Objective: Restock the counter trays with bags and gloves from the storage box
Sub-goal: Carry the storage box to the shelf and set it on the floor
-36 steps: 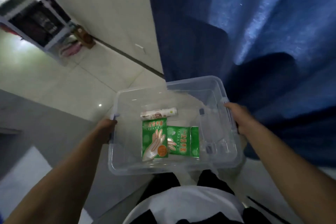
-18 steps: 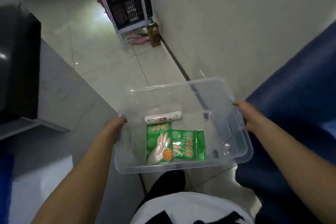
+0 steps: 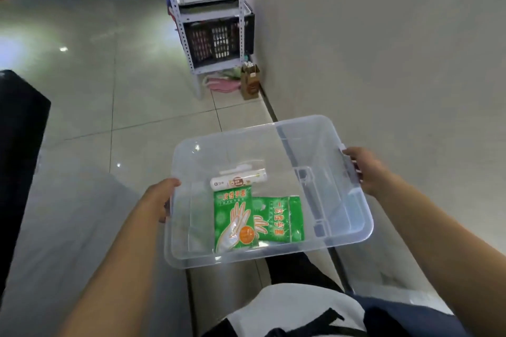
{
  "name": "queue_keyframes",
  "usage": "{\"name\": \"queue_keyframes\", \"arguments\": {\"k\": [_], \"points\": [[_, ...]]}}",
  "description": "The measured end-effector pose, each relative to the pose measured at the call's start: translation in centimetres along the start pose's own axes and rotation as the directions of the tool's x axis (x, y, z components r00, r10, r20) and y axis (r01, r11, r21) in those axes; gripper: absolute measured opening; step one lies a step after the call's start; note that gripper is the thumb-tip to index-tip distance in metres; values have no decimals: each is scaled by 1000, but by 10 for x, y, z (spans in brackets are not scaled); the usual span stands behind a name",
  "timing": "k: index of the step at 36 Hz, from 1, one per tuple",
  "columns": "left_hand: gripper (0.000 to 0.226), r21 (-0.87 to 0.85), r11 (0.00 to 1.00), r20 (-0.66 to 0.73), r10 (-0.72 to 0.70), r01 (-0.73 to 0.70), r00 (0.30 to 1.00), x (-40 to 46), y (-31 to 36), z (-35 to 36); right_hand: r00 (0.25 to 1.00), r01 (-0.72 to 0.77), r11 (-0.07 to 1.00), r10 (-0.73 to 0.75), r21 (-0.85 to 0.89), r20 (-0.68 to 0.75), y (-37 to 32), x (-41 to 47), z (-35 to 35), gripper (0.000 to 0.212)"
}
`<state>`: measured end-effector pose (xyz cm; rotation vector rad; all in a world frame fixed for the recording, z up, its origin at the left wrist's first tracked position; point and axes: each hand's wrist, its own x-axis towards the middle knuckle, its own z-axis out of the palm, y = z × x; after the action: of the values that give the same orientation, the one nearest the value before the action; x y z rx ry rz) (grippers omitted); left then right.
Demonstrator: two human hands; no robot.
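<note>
1. You carry the storage box (image 3: 323, 145) in both hands, off the ground, over the tiled floor (image 3: 109, 90). No counter or counter tray shows in the head view, so my read is that you are in the carry step and no restocking is done yet.
2. Your left hand (image 3: 160, 197) is wrapped round the box's left rim, fingers curled under the lip, thumb on top. It holds nothing else.
3. Your right hand (image 3: 365, 169) is closed over the handle on the box's right end. One hand per end keeps the box roughly level, so the loose stock does not slide.
4. Inside the box, toward the left-hand side: two green glove packs lying flat on the bottom. The upright one (image 3: 235, 220) overlaps the edge of the sideways one (image 3: 282, 219).
5. Just beyond the glove packs, toward the box's far wall, lies a white roll (image 3: 238, 180), probably the bags. It touches or nearly touches the top edge of the upright pack. A pale flat item sits behind it; I cannot tell what it is.
6. The right half of the box is bare, so the load sits left of centre. Expect a slight pull on your left hand.
7. Beyond the box's far rim stands a metal shelf rack (image 3: 210, 8) with a black crate (image 3: 219, 38) on it, against the wall (image 3: 383, 35).
8. The roll can run if you tilt the box. Keep it flat until it is set down.
</note>
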<state>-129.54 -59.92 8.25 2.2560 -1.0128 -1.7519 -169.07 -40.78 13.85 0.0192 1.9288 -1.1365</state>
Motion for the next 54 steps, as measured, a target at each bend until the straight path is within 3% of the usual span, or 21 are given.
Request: {"name": "queue_keyframes", "arguments": {"k": [3, 8, 11, 19, 21, 22, 24, 28, 31, 37, 40, 45, 54], "points": [[27, -14, 1000, -2, -17, 17, 1000, 31, 45, 4, 1000, -8, 1000, 9, -22, 24, -34, 53, 27, 25], [24, -21, 997, -32, -74, 73, 997, 68, 120, -3, 995, -52, 998, 55, -37, 83, -106, 129, 84, 18], [34, -52, 991, -61, -125, 122, 990, 88, 166, -16, 988, -64, 993, 77, -100, 135, -157, 164, 130, 19], [44, -272, 940, -110, -242, 205, 964, 156, 274, -76, 964, 0, 979, 54, -203, 261, -286, 232, 298, 27], [40, -336, 916, -107, -267, 218, 958, 180, 303, -93, 956, 15, 972, 55, -235, 288, -316, 244, 345, 26], [36, -363, 902, -91, -282, 232, 955, 194, 318, -102, 950, 33, 970, 45, -241, 310, -330, 250, 369, 36], [31, -381, 891, -53, -288, 248, 956, 226, 348, -126, 961, 83, 964, -10, -254, 276, -359, 260, 419, 45], [36, -409, 883, -21, -261, 230, 965, 278, 406, -184, 942, 140, 957, -49, -256, 332, -409, 268, 505, 22], [28, -433, 879, -9, -227, 201, 974, 308, 439, -234, 941, 158, 945, -56, -287, 334, -448, 268, 563, 20], [30, -404, 909, -91, -152, 103, 984, 373, 516, -344, 925, 182, 938, -62, -294, 374, -518, 278, 676, 34], [29, -376, 925, -133, -112, 54, 985, 406, 557, -392, 904, 143, 948, -9, -283, 428, -549, 287, 733, 22], [36, -361, 932, -149, -83, 24, 985, 475, 625, -458, 884, 146, 939, 17, -312, 468, -594, 326, 835, 24], [42, -366, 927, -179, -161, 87, 971, 562, 748, -549, 882, 63, 942, 101, -328, 461, -682, 397, 1011, 21]]}}
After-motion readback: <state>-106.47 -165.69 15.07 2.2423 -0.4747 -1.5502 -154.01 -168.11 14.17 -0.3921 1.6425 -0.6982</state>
